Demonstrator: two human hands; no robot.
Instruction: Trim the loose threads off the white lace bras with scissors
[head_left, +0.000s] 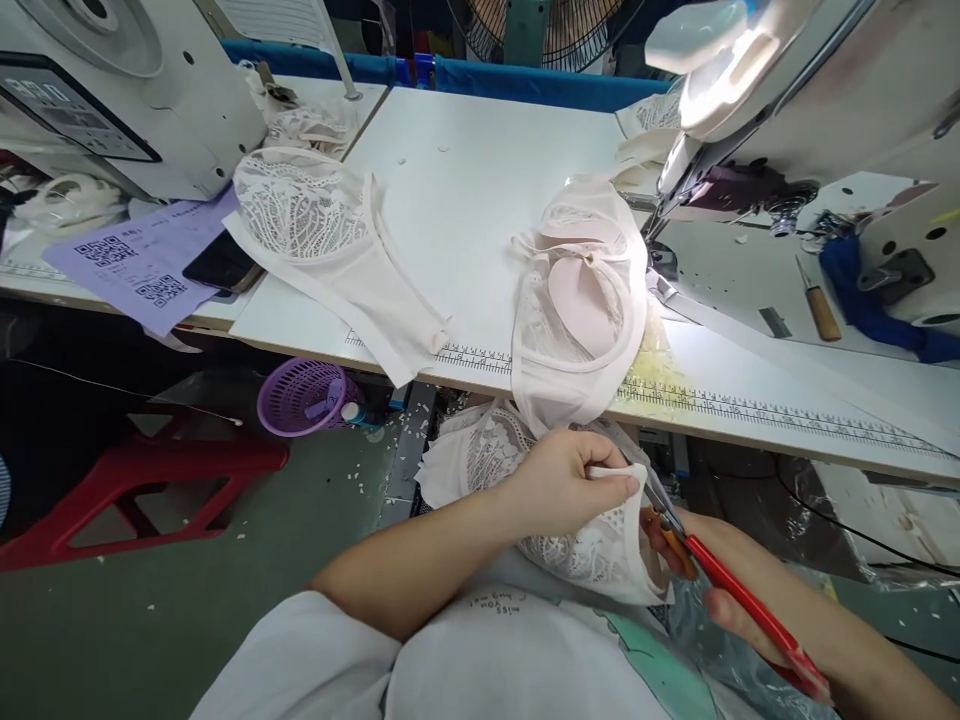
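From where I stand, the white lace garment (585, 560) is bunched just below the front edge of the sewing table (465, 180), the left hand (559, 485) pinching its edge band (619, 471) between thumb and fingers. Right hand (709, 535), also below the table edge, curls round red-handled scissors (750, 602) (some fingers hidden, can't tell the full grip). Fabric looks light, limp, not slippery, lace probably snags easily, so best held by the firmer band.
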